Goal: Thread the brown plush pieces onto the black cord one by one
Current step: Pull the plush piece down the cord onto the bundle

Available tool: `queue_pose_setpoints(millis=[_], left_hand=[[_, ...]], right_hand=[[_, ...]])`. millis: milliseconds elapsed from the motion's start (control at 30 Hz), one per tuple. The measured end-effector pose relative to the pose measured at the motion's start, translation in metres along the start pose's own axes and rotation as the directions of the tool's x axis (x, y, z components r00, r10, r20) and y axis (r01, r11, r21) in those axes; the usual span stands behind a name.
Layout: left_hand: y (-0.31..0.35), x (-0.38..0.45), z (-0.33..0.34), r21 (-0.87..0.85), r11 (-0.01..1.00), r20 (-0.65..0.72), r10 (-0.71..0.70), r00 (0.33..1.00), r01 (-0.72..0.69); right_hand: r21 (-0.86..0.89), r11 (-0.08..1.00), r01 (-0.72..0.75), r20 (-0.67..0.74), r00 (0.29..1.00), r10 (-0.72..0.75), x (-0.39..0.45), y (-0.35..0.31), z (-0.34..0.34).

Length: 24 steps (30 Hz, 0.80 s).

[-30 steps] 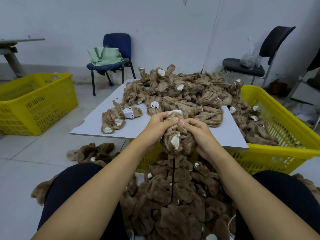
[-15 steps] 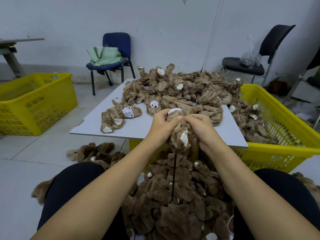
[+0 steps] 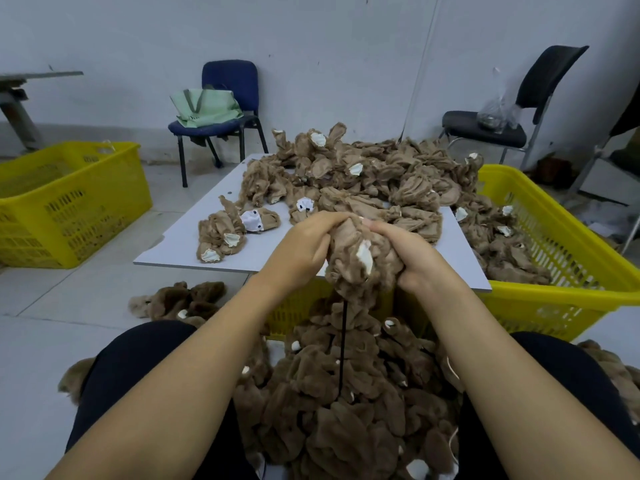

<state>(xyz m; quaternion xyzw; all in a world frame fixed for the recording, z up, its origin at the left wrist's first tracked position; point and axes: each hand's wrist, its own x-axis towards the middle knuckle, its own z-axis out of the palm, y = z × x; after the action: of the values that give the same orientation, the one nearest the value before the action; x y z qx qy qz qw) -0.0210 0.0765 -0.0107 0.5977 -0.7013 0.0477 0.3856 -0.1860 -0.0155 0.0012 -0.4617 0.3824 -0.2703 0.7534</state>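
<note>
Hands together above near edge of board (image 3: 194,252), both gripping one plush piece (image 3: 363,261). Left hand (image 3: 301,247) fingers curled round piece's upper left; right hand (image 3: 412,258) fingers curled round its right side. Cord (image 3: 343,344) hangs taut from under piece into threaded bunch (image 3: 339,410) between knees. Step, by judgement: working piece over cord end; end itself hidden. Next: slide piece down cord onto bunch, then take fresh one from pile (image 3: 374,174) at far right of board.
</note>
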Motion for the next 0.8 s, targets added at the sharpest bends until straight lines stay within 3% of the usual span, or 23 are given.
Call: queue_pose_setpoints(millis=[100,233,367,467,567,667,733,800], left_hand=[[-0.002,0.002,-0.007,-0.004,1.0,0.085,0.013,0.996,-0.013],[-0.005,0.001,-0.015,-0.034,0.998,0.273,0.064,0.96,-0.057],[-0.002,0.0,-0.014,0.027,0.992,0.077,0.117,0.99,-0.12],[0.004,0.008,-0.018,-0.237,0.964,-0.098,-0.148,0.984,0.121],[0.01,0.014,-0.016,-0.523,0.81,-0.165,-0.404,0.9,0.267],[0.013,0.018,-0.008,-0.683,0.638,-0.115,-0.574,0.811,0.355],[0.012,0.019,-0.002,-0.753,0.546,-0.076,-0.628,0.775,0.368],[0.012,0.022,0.003,-0.793,0.48,-0.04,-0.656,0.754,0.376]], right_hand=[[0.094,0.995,-0.03,0.145,0.989,0.016,-0.004,-0.008,-0.009],[0.385,0.921,-0.065,0.272,0.961,-0.046,-0.009,-0.014,-0.025],[0.57,0.813,-0.118,0.344,0.933,-0.106,-0.011,-0.009,-0.022],[0.64,0.755,-0.142,0.367,0.92,-0.139,-0.014,-0.007,-0.015],[0.49,0.868,0.076,0.278,0.931,-0.239,-0.01,-0.006,-0.008],[0.064,0.938,0.34,0.146,0.927,-0.346,-0.01,-0.001,0.001],[-0.178,0.921,0.346,0.085,0.938,-0.336,-0.008,0.006,0.003],[-0.182,0.921,0.344,0.108,0.938,-0.329,-0.007,0.012,0.005]])
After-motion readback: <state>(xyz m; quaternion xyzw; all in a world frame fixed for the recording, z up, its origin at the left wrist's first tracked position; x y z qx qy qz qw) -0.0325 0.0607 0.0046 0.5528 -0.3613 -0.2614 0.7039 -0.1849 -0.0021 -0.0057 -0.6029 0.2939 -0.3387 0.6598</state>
